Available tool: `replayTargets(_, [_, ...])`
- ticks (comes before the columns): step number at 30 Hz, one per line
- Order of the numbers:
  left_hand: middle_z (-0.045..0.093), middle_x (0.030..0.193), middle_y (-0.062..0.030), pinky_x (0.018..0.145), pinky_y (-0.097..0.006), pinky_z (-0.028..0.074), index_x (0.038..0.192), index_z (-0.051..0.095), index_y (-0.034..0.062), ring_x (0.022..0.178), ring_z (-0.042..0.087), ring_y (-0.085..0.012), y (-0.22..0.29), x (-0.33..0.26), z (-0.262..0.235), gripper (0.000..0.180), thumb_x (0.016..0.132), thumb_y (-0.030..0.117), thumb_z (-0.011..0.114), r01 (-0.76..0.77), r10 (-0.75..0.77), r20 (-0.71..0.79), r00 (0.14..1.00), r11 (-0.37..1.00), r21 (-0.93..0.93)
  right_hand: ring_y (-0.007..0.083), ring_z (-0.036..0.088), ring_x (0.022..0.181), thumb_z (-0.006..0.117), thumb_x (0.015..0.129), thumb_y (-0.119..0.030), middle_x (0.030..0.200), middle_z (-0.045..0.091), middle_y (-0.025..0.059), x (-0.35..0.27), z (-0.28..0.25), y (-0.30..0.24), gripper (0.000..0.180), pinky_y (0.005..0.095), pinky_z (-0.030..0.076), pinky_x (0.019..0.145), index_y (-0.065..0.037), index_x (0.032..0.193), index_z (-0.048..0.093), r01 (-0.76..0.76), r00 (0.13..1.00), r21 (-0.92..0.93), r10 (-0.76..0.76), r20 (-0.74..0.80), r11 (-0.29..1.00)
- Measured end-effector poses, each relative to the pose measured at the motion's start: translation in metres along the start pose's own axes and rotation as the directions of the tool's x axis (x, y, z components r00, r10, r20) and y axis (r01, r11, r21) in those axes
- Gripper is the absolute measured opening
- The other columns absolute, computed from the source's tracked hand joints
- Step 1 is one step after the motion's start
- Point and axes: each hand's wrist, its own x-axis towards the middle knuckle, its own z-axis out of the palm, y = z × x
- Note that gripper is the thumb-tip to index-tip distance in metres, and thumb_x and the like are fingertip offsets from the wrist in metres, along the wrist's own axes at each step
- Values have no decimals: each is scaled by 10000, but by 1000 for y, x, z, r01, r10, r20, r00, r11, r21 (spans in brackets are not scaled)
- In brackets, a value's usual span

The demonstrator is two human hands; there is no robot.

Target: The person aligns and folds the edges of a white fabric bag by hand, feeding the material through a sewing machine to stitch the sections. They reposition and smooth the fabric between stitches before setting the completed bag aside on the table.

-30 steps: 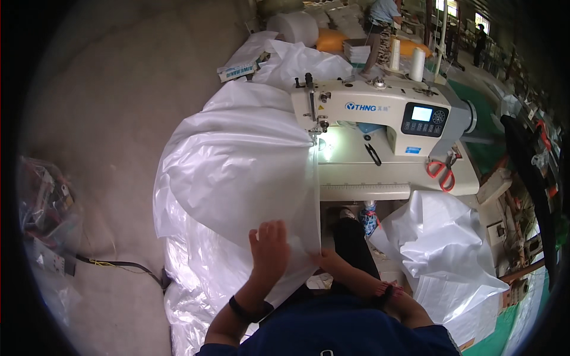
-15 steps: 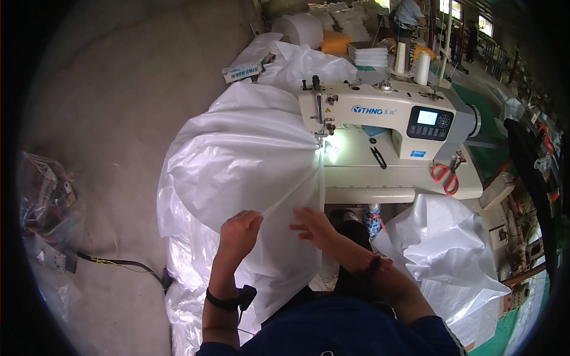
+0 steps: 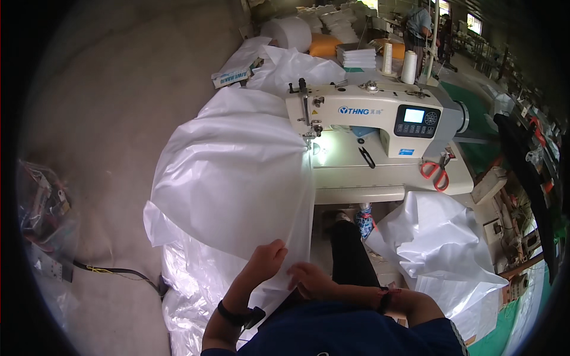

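A large white plastic sheet (image 3: 231,184) drapes over the left end of the sewing machine's table, and its right edge runs from under the needle toward my body. My left hand (image 3: 267,261) is closed on the sheet near this edge. Just to its right, my right hand (image 3: 312,280) has its fingers curled in at the same edge, closed on the sheet; its fingertips are partly hidden. The white sewing machine (image 3: 362,113) stands ahead, its lamp lit beside the needle, where the sheet's far end lies.
Black thread snips (image 3: 367,157) and red-handled scissors (image 3: 435,173) lie on the machine table (image 3: 359,194). More white sheeting (image 3: 436,237) is heaped at the right. Thread cones (image 3: 408,66) stand behind the machine. A black cable (image 3: 119,272) crosses the floor. Another person (image 3: 418,26) stands far back.
Both hands have come nearer my body, the left also shifting right, drawing the sheet's edge straighter. My right hand's spread fingers have curled in at the edge. The view has shifted slightly.
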Motion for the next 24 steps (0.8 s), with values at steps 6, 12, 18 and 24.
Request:
replayTargets(6, [542,637,-164,562,-367,480,888,533,10,602,607,-181,-14,0,40,180,888,190,539,31,-24,59,998,993,-118,245,606,611,437,940,-207,673,612,124,-2,-1,21,223,358,480,622,-39,926,582,228,970,-511,-239,45,828])
replayTargets(12, [596,713,-205,595,-462,493,963,523,31,658,619,-387,-6,-8,59,162,872,163,504,27,17,-191,981,974,225,308,644,804,539,880,-253,907,636,166,-8,-5,35,241,403,495,745,-56,1012,580,471,849,-726,-482,218,501])
replayTargets(18, [582,712,-228,606,-535,446,896,512,70,715,575,-441,-5,-2,51,82,857,141,498,-202,221,-35,975,935,290,343,611,973,615,823,-293,1054,614,218,31,-39,46,349,417,476,853,-7,1022,604,87,712,-731,-555,-430,677])
replayTargets(24, [572,711,-228,603,-519,450,888,520,59,704,565,-444,-24,4,59,93,855,142,493,-215,215,22,976,949,231,323,641,875,605,805,-266,921,653,215,44,-20,56,344,409,488,767,27,982,633,271,939,-605,-344,-4,749])
